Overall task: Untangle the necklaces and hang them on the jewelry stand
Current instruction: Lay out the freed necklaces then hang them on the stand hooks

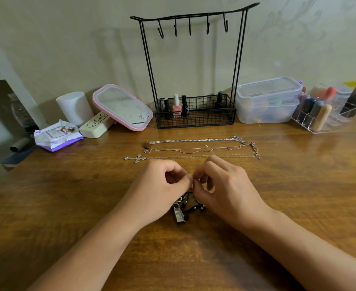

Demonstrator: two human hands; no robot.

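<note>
A tangled clump of necklaces (pixel 185 207), dark beads with a silver rectangular pendant, hangs between my hands just above the wooden table (pixel 67 206). My left hand (pixel 162 190) and my right hand (pixel 223 185) both pinch its top, fingertips touching. Beyond them three necklaces lie stretched out in rows: a silver chain with a brown stone pendant (pixel 194 140), a thin pinkish chain (pixel 194 150), and a chain with a cross pendant (pixel 136 158). The black wire jewelry stand (pixel 194 16) stands at the back, its hooks bare.
The stand's basket (pixel 196 120) holds nail polish bottles. To its left are a pink-framed mirror (pixel 122 107), a white cylinder (pixel 74 108), a cream case (pixel 96 126) and a wipes pack (pixel 57 136). At right sit stacked plastic boxes (pixel 267 100) and a clear organizer (pixel 324 114).
</note>
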